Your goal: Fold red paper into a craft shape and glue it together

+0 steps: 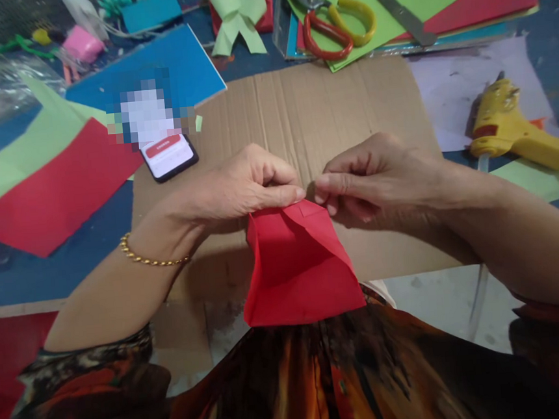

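Note:
A folded red paper piece [304,266] hangs in front of my body at the near edge of the cardboard. My left hand [262,181] pinches its top edge between thumb and fingers. Just right of the paper's top corner, my right hand [365,179] has its thumb and fingertips pressed together. Whatever lies between those fingertips, if anything, is too small to make out. The paper's sides are folded, and its middle looks hollow and shaded.
Cardboard [369,110] lies under my hands. A phone [170,157] and red paper [57,190] are at left. Scissors [337,31] and a metal blade [404,16] rest on coloured sheets at the back. A yellow glue gun [512,127] lies at right.

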`<state>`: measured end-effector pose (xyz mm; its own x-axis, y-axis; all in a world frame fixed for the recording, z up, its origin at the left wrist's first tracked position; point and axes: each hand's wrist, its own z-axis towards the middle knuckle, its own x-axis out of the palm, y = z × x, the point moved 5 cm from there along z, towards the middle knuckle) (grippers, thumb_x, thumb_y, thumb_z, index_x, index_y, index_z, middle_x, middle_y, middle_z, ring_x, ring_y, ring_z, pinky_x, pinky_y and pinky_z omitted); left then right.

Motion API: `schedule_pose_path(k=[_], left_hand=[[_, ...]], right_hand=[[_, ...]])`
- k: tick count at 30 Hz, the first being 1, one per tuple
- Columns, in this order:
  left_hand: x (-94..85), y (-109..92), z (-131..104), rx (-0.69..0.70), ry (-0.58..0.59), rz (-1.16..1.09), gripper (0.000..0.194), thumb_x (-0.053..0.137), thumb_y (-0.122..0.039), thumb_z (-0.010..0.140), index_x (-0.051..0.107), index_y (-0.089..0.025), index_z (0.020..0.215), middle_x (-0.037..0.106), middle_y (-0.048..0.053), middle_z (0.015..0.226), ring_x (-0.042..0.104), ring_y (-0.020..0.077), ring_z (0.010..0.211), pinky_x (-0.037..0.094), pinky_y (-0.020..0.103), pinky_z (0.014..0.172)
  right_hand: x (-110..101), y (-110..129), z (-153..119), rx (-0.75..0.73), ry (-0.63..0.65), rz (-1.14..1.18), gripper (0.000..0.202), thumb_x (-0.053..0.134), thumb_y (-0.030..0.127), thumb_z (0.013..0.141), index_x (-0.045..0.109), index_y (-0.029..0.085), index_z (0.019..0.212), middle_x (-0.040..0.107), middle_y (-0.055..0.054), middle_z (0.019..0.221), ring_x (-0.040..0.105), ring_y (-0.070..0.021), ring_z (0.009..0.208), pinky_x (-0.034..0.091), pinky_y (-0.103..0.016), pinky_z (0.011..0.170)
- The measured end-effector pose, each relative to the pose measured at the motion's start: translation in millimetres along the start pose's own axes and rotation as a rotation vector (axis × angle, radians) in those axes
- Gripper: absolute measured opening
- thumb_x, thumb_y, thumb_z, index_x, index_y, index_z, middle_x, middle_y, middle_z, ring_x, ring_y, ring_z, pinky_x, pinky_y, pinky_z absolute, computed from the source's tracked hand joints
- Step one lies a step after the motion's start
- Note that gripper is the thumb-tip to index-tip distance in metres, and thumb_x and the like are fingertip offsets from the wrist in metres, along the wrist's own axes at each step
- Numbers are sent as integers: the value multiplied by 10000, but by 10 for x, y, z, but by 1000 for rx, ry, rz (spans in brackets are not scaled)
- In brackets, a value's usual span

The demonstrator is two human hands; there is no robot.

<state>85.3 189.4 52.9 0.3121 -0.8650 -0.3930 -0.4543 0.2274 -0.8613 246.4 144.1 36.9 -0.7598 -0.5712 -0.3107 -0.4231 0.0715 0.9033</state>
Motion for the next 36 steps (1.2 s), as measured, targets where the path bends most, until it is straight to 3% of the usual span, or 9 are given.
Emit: schedule_pose_path(k=[2,9,17,22,27,31,36], left_hand=[[-6,9,-4,-1,7,16,390,560,-233,964,441,-164,599,324,-81,611,303,8,563,203,209,551],[-12,-4,1,9,15,30,377,553,-245,971,451,-159,618,342,-77,618,324,5,577,202,198,565],[-12,-3,4,6,4,23,365,543,-199,957,434,-171,610,334,-79,610,307,13,565,192,206,550],[-20,6,-8,13,8,-3,403,557,-255,984,400,-185,620,314,-84,621,303,11,564,197,194,552],[-6,-24,-12,41,7,8,443,579,-272,991,373,-189,607,290,-90,629,280,12,580,213,183,554],[14,-55,-8,28,3,9,426,596,-275,978,437,-173,596,328,-79,610,304,23,570,233,186,540],[17,-87,5,44,-22,-3,334,602,-236,930,519,-167,614,421,-50,599,366,55,562,268,200,515]], right_hand=[[-11,3,8,-30,2,-22,453,606,490,1053,675,174,736,525,27,508,461,-85,468,327,-247,459],[27,26,43,-115,1,-234,329,607,337,1013,652,177,729,528,42,584,426,-79,543,290,-257,509],[14,144,-14,-294,-68,-415,368,571,297,1025,488,203,679,489,42,594,385,-84,554,318,-283,595],[5,151,-39,-236,-75,-314,547,469,526,1114,481,210,667,462,43,566,395,-89,550,333,-274,571],[16,172,-17,-296,-180,-362,629,480,697,1066,497,207,672,478,29,589,392,-95,571,319,-288,576],[46,158,-4,-358,-154,-355,521,536,619,1062,585,193,766,588,9,674,463,-102,612,343,-287,605],[107,160,1,-379,-117,-362,360,552,335,1041,479,216,709,490,37,597,423,-97,577,315,-280,582]])
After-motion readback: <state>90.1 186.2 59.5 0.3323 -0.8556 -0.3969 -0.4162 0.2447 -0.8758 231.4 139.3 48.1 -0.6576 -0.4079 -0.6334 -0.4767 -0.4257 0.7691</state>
